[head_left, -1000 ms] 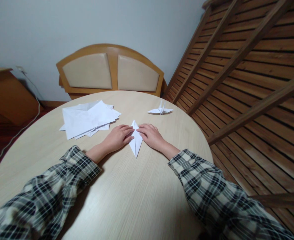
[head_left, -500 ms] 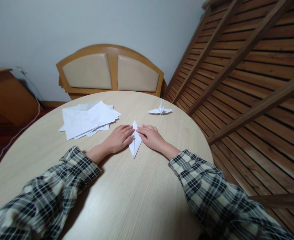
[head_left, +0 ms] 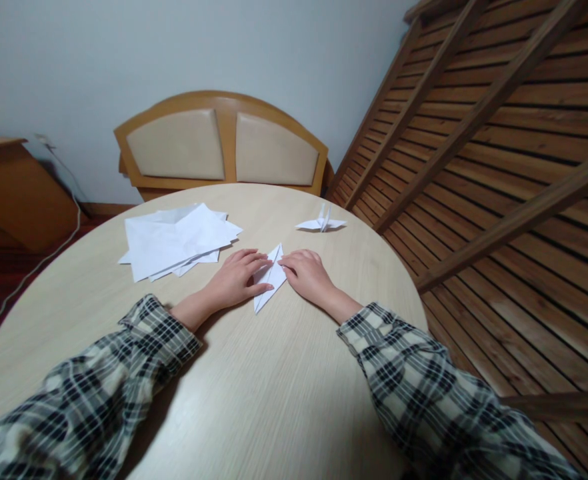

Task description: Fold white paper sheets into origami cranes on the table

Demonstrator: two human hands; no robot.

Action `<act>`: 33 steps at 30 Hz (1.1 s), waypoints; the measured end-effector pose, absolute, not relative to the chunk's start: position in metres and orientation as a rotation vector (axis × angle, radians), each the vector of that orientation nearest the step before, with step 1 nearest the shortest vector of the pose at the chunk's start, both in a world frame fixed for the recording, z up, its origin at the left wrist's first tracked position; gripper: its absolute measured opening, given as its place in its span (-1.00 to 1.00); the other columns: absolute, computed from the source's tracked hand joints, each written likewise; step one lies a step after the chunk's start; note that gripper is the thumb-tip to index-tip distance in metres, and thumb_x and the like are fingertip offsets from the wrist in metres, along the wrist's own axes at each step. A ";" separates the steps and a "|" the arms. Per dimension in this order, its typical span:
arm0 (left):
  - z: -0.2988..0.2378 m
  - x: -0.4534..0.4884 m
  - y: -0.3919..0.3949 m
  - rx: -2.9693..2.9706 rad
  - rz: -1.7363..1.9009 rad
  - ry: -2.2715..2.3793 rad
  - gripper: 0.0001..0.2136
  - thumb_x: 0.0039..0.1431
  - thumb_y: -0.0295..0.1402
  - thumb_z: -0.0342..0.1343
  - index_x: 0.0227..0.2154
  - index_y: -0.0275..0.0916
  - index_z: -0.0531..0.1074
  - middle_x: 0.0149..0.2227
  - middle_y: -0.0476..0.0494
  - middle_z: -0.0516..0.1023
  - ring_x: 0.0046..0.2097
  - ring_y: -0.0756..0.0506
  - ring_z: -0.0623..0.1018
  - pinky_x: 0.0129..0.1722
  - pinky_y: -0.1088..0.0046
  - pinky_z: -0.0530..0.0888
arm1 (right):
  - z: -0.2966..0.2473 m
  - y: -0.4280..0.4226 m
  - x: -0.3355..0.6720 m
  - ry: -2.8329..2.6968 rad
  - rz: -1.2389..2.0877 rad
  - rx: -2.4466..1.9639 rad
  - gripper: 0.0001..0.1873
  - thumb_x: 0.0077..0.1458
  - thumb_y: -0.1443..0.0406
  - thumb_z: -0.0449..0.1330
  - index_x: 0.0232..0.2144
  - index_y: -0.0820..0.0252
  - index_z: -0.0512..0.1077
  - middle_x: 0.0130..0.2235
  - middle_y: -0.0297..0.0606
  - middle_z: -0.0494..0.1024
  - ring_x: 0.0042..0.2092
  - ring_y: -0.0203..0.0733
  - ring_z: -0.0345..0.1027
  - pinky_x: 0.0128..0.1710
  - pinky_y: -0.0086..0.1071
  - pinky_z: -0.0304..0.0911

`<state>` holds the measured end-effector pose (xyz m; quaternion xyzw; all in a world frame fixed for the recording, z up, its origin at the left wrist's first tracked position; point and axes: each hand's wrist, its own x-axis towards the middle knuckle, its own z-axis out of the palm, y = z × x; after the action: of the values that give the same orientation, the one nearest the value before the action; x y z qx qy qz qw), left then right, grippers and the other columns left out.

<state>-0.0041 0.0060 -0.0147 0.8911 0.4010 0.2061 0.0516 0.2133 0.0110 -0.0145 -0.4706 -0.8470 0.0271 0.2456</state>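
A white folded paper (head_left: pixel 272 280), a long diamond with a crease down its middle, lies slanted on the round table between my hands. My left hand (head_left: pixel 237 277) holds its left side, thumb on the near part and fingers over the left corner. With thumb and fingertips pressed together, my right hand (head_left: pixel 310 275) grips the upper right edge. Fingers cover both side corners of the paper; its far tip and near tip show.
A paper crane (head_left: pixel 323 222) stands at the table's back right. Several white paper sheets (head_left: pixel 174 240) lie in a loose stack at back left. The pale round table (head_left: pixel 254 387) meets a headboard (head_left: pixel 229 137) behind and slatted wood (head_left: pixel 494 200) at right.
The folded paper has turned clockwise, its far tip shifting right and its near tip left. My left thumb has moved lower over it, and my right fingers have drawn together at its edge.
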 end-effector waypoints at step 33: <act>-0.011 0.004 -0.004 2.672 0.672 1.293 -0.69 0.16 -0.62 -0.03 -0.09 -0.36 0.50 -0.03 -0.36 0.58 -0.04 -0.20 0.57 0.03 0.19 0.47 | -0.009 0.015 0.216 -2.270 0.132 -1.348 -0.71 0.13 0.48 0.08 -0.39 0.13 0.57 -0.32 -0.26 0.56 -0.15 -0.10 0.28 -0.07 -0.22 0.10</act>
<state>0.0045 -0.0043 -0.0109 0.8769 0.4242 0.2207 0.0491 0.2160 0.0145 -0.0093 -0.4942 -0.8322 0.0483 0.2467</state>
